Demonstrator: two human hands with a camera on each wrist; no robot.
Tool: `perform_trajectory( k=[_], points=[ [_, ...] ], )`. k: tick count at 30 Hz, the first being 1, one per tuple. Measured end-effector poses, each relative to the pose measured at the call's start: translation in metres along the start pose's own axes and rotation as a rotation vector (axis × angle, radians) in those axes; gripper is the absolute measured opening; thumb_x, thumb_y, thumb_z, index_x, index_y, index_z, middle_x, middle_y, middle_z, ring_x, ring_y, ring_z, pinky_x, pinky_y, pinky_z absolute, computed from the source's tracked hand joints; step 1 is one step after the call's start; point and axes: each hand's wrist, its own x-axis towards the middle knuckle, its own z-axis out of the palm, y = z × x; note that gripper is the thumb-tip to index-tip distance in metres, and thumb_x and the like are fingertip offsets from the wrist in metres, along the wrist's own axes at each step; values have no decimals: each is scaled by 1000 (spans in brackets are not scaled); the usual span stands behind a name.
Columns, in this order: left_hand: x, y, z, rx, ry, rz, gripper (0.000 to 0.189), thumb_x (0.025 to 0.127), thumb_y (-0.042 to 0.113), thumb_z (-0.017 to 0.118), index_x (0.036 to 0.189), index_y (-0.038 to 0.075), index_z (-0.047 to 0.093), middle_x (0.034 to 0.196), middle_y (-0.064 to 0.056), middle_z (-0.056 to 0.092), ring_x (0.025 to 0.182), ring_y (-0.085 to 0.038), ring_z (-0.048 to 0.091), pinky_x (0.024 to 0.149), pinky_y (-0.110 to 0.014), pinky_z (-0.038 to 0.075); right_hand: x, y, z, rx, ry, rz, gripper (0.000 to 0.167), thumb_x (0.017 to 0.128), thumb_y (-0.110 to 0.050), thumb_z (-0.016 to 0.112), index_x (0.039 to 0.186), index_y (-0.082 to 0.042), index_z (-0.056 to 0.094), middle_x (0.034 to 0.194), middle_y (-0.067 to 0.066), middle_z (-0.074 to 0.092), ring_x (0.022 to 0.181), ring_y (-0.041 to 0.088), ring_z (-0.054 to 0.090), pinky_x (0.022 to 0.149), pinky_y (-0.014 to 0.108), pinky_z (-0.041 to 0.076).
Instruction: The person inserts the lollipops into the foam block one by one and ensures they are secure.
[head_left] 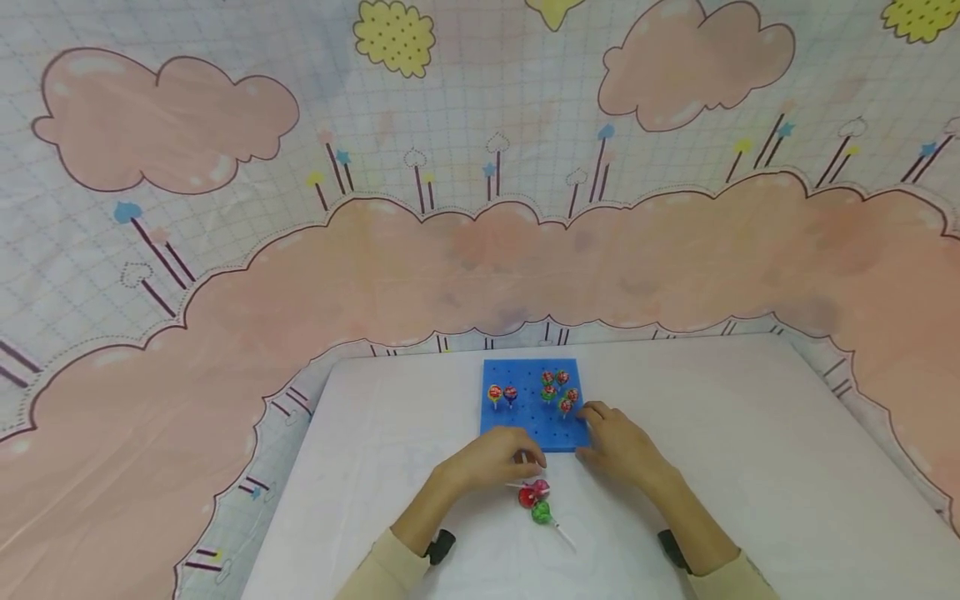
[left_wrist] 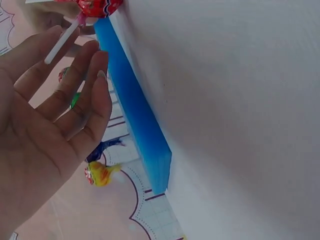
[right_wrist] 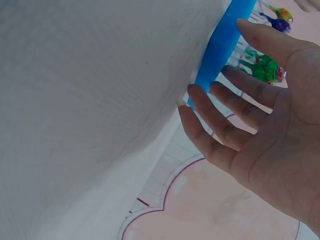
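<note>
A blue pegboard point(head_left: 525, 421) with small holes stands on the table. A yellow lollipop point(head_left: 495, 393) and a dark blue lollipop point(head_left: 511, 393) stand upright in its left part; several red-and-green lollipops point(head_left: 549, 392) are grouped at the right. In front of the board lie a red lollipop point(head_left: 527, 497), a pink lollipop point(head_left: 541, 487) and a green lollipop point(head_left: 541, 512). My left hand point(head_left: 495, 458) hovers just over these, its fingers point(left_wrist: 65, 100) loosely bent beside a white stick. Along the board's right edge rests my right hand point(head_left: 618, 442), fingertips point(right_wrist: 227, 70) at its side.
The white table point(head_left: 390, 433) stretches out to both sides of the board. Behind it hangs a cloth backdrop point(head_left: 465, 267) printed with clouds. Dark bands point(head_left: 441, 547) sit on both wrists below beige sleeves.
</note>
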Motion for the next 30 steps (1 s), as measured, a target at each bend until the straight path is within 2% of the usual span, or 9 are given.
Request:
perform_trajectory(
  k=[9, 15, 22, 30],
  points=[
    [12, 1, 15, 54, -23, -56, 10, 100, 26, 73, 106, 21, 79, 87, 16, 65, 81, -1, 56, 75, -18, 51, 0, 2, 1, 14, 6, -13, 57, 88, -27, 86, 135, -2, 63, 142, 18, 60, 127, 40, 61, 103, 53, 54],
    [15, 2, 19, 78, -24, -34, 7, 100, 26, 73, 101, 22, 79, 85, 18, 66, 80, 0, 56, 76, -18, 51, 0, 2, 1, 8, 8, -14, 58, 88, -27, 86, 135, -3, 63, 142, 17, 59, 128, 40, 60, 103, 53, 54],
    [13, 7, 19, 67, -44, -40, 5, 99, 25, 75, 99, 22, 79, 85, 18, 66, 82, 0, 56, 78, -17, 51, 1, 2, 0, 7, 8, -9, 58, 88, -26, 86, 135, -2, 63, 142, 18, 59, 128, 40, 60, 103, 53, 54],
    [11, 12, 18, 111, -65, -12, 2, 94, 24, 81, 94, 23, 79, 83, 18, 63, 81, 2, 55, 74, -16, 49, 1, 1, 0, 9, 15, -23, 56, 88, -25, 86, 133, -1, 64, 141, 18, 60, 125, 40, 62, 102, 52, 55]
  ],
)
